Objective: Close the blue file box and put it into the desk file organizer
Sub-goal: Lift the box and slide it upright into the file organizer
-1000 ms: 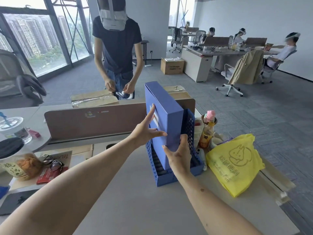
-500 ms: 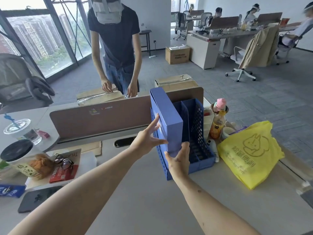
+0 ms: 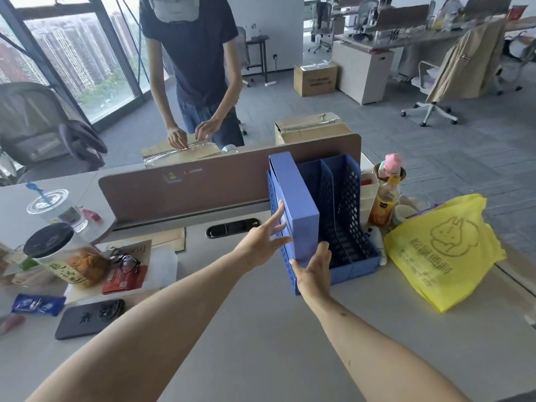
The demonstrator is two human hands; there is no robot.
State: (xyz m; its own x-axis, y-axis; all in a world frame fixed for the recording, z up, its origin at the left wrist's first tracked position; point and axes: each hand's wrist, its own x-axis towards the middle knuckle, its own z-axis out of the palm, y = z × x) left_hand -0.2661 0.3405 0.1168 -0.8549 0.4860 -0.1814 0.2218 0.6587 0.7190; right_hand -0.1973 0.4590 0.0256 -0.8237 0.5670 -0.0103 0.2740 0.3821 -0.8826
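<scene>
Blue file box [image 3: 293, 207] upright in organizer [image 3: 345, 213] mid-frame, left slot; left hand [image 3: 262, 242] and right hand [image 3: 314, 271], fingers spread, flank its near edge.

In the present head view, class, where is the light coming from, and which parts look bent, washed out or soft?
Head view: daylight enters through the big window at upper left, which is washed out towards the top; the wide lens bows the window frame and desk edges; the far office desks are soft, while the blue file box, both hands and the yellow bag read clearly.

An open-plan office: desks [image 3: 377, 39], swivel chairs [image 3: 429, 91], desk divider [image 3: 203, 187], high-rise windows [image 3: 72, 53].
</scene>
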